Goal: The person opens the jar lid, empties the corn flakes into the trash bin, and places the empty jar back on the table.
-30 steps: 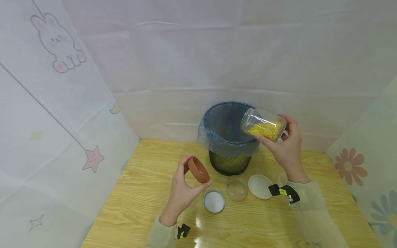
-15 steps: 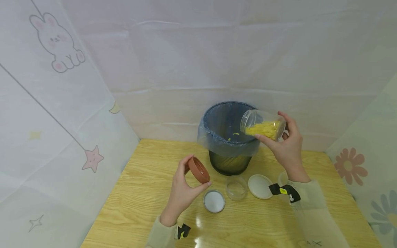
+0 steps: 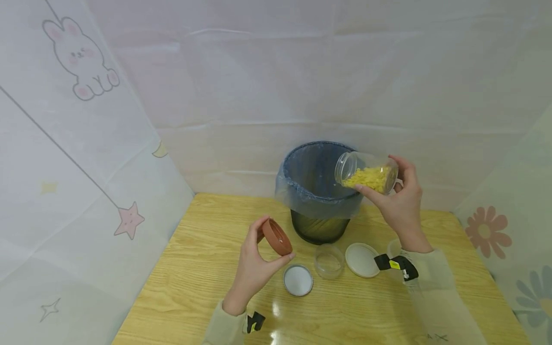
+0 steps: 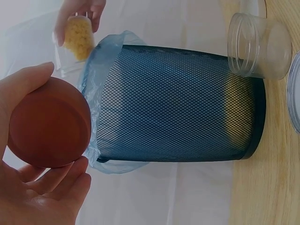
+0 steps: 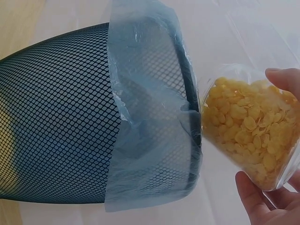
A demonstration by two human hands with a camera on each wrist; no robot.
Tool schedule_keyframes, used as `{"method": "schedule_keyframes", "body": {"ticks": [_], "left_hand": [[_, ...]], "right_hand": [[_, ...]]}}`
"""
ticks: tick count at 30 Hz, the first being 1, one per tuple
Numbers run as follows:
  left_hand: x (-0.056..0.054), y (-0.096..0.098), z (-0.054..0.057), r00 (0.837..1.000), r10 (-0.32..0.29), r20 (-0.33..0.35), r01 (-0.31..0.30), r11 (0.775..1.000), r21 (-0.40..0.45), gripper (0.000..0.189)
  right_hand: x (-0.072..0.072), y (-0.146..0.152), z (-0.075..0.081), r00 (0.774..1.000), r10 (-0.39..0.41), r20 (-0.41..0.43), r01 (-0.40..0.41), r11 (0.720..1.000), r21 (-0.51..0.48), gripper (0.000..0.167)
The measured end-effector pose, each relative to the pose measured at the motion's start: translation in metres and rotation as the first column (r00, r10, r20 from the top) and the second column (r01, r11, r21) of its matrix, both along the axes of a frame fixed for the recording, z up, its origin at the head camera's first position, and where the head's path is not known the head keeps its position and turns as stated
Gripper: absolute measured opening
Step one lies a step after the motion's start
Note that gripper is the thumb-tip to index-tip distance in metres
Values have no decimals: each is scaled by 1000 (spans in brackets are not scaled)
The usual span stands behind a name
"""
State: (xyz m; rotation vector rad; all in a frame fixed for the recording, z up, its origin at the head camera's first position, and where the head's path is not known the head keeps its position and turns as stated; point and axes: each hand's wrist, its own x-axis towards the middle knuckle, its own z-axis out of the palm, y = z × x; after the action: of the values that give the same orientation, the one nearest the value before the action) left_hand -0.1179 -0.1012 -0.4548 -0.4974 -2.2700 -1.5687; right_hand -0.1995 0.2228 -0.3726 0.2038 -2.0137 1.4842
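Observation:
My right hand (image 3: 398, 201) grips a clear jar (image 3: 362, 162) that lies tilted on its side, its mouth over the right rim of the bin. Yellow flakes (image 5: 248, 126) fill much of the jar's lower side. The mesh bin (image 4: 173, 103) stands upright, lined with a thin blue plastic bag (image 3: 297, 199) folded over the rim. In front of the bin on the left, my left hand (image 3: 254, 261) holds a round reddish-brown lid (image 3: 276, 237) on edge between thumb and fingers, above the table. What lies deep inside the bin is hidden.
On the wooden table (image 3: 207, 249) in front of the bin stand a clear jar (image 3: 329, 261), a round white lid (image 3: 361, 259) and a silver-rimmed disc (image 3: 297, 280). Another clear round thing (image 3: 393, 247) is partly hidden by my right wrist. Printed cloth (image 3: 241, 96) hangs behind.
The flakes have shifted inside the tilted jar, and a few fell from its mouth into the bin. My right hand has moved very slightly; the left stays still with the lid.

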Motion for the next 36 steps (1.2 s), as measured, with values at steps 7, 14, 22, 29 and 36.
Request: {"method": "schedule_keyframes", "body": {"ticks": [7, 14, 22, 29, 36], "left_hand": [[1, 0, 0, 1000, 0, 3, 0, 1000, -1, 93], [1, -1, 0, 1000, -1, -2, 1, 1000, 0, 93], [2, -2, -1, 1000, -2, -1, 2, 1000, -7, 94], [2, -2, -1, 1000, -3, -1, 3, 1000, -7, 94], [2, -1, 0, 1000, 0, 3, 0, 1000, -6, 94]], "right_hand": [[1, -1, 2, 1000, -18, 8, 18, 1000, 25, 88], [0, 0, 2, 999, -42, 12, 41, 998, 57, 93], [0, 0, 2, 999, -47, 23, 46, 996, 72, 93], [-2, 0, 2, 999, -49, 15, 48, 996, 75, 95], [-2, 1, 3, 999, -50, 1, 49, 995, 90, 96]]}}
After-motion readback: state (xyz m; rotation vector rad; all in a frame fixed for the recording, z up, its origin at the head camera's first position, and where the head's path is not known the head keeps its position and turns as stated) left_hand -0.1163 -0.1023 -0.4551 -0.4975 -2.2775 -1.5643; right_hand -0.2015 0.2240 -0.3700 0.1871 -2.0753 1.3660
